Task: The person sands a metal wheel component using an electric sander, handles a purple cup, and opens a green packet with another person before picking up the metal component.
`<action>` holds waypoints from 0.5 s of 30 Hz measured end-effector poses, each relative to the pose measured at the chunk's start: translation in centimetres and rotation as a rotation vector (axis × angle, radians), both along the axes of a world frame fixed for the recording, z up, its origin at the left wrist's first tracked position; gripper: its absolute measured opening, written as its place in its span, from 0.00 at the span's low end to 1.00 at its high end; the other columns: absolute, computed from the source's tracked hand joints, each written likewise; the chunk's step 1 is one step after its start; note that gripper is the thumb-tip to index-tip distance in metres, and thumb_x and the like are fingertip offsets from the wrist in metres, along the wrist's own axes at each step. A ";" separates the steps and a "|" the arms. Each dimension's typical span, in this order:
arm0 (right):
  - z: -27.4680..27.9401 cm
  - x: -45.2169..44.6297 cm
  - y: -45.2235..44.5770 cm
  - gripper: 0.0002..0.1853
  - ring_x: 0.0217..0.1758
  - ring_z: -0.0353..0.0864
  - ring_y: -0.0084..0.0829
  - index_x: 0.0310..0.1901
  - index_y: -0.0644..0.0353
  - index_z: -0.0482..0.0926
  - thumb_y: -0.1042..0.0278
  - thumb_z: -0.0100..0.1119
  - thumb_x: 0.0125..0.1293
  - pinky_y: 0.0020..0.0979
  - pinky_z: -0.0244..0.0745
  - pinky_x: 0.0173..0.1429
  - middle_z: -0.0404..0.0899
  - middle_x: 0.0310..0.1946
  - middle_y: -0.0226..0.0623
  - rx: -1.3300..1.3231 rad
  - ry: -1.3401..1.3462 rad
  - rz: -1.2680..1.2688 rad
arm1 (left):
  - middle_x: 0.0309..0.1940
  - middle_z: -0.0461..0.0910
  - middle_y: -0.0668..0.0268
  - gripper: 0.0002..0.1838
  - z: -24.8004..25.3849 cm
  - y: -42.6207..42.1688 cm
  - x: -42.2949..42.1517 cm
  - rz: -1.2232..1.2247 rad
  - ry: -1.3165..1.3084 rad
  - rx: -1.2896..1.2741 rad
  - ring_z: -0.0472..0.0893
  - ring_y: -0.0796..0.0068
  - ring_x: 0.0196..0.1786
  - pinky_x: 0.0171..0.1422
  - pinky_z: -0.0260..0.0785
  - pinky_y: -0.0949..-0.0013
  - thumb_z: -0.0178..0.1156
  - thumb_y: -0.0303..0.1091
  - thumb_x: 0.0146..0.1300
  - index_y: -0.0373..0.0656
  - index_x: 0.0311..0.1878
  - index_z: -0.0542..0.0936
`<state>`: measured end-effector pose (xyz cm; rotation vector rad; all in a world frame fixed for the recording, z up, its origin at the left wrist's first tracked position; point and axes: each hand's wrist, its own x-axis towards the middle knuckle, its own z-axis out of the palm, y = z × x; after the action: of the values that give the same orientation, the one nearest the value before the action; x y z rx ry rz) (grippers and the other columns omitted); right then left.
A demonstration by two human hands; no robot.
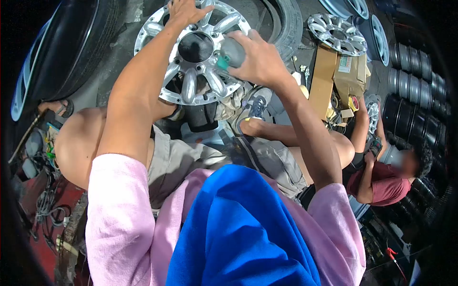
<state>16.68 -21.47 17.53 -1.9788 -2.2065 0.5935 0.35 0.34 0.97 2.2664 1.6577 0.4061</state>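
A shiny metal wheel face with spokes and a round centre hole is in front of me, above a dark support. My left hand lies on its far edge, fingers spread. My right hand is closed around a grey, rounded object with a teal-green patch at its lower side, held against or just over the wheel's right spokes. The object is blurred, so its kind is unclear, as is whether it touches the metal. Part of the right spokes is hidden behind it.
A second spoked wheel face lies on a cardboard box at the right. A tyre is behind my wheel; another stands at left. A co-worker in a maroon shirt sits at right, near stacked rims. Cables lie at left.
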 end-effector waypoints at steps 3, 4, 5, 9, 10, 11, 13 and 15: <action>0.5 1.9 -2.8 0.38 0.57 0.81 0.53 0.64 0.52 0.75 0.57 0.80 0.50 0.47 0.79 0.61 0.78 0.53 0.47 0.042 0.086 -0.114 | 0.73 0.70 0.48 0.44 0.9 -0.4 -0.3 -0.012 -0.033 -0.078 0.63 0.45 0.77 0.83 0.51 0.46 0.68 0.66 0.59 0.42 0.70 0.76; 0.4 2.9 -3.9 0.38 0.57 0.81 0.53 0.64 0.52 0.75 0.57 0.80 0.50 0.47 0.79 0.61 0.78 0.53 0.47 0.034 0.084 -0.104 | 0.73 0.70 0.48 0.45 1.1 -0.5 -0.3 -0.016 -0.040 -0.079 0.63 0.45 0.77 0.83 0.51 0.46 0.68 0.65 0.59 0.41 0.70 0.76; 0.1 4.0 -5.2 0.38 0.57 0.81 0.52 0.64 0.53 0.75 0.59 0.81 0.50 0.47 0.78 0.60 0.77 0.53 0.46 0.066 0.089 -0.146 | 0.74 0.69 0.48 0.45 1.1 -0.2 -0.2 -0.036 -0.010 -0.084 0.63 0.45 0.77 0.83 0.51 0.44 0.68 0.66 0.59 0.42 0.71 0.76; -1.1 5.5 -7.5 0.40 0.58 0.80 0.55 0.66 0.53 0.72 0.59 0.81 0.51 0.49 0.80 0.58 0.76 0.54 0.48 0.104 0.061 -0.230 | 0.75 0.67 0.46 0.45 0.9 -0.1 0.3 -0.008 0.020 -0.113 0.60 0.43 0.80 0.84 0.49 0.43 0.67 0.67 0.60 0.44 0.72 0.75; -1.3 5.4 -7.5 0.40 0.58 0.80 0.55 0.66 0.53 0.72 0.59 0.81 0.51 0.49 0.80 0.58 0.76 0.54 0.48 0.101 0.062 -0.225 | 0.76 0.66 0.45 0.45 1.2 -0.2 0.5 -0.006 0.040 -0.141 0.59 0.43 0.81 0.85 0.47 0.43 0.66 0.67 0.61 0.43 0.72 0.75; -1.5 5.2 -7.3 0.39 0.56 0.81 0.55 0.66 0.51 0.73 0.58 0.80 0.51 0.50 0.80 0.57 0.76 0.53 0.48 0.150 0.072 -0.201 | 0.78 0.64 0.44 0.46 1.5 -0.3 0.4 -0.002 0.063 -0.169 0.57 0.42 0.82 0.86 0.46 0.43 0.66 0.67 0.61 0.42 0.73 0.74; -0.9 4.1 -6.4 0.39 0.54 0.82 0.55 0.66 0.49 0.73 0.58 0.79 0.52 0.50 0.81 0.56 0.76 0.53 0.47 0.201 0.083 -0.176 | 0.78 0.63 0.44 0.46 1.3 -0.3 0.4 0.005 0.066 -0.175 0.55 0.42 0.83 0.86 0.45 0.42 0.66 0.67 0.61 0.41 0.73 0.74; 0.1 3.0 -4.8 0.38 0.50 0.83 0.56 0.67 0.45 0.73 0.57 0.77 0.53 0.51 0.82 0.53 0.75 0.53 0.47 0.124 0.046 -0.225 | 0.79 0.62 0.43 0.47 0.8 0.1 0.7 0.005 0.065 -0.175 0.54 0.41 0.84 0.86 0.44 0.42 0.66 0.67 0.62 0.40 0.73 0.73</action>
<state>19.72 -26.27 17.59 -2.0865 -1.9090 0.4561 1.09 0.41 1.78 2.1686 1.6610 0.1821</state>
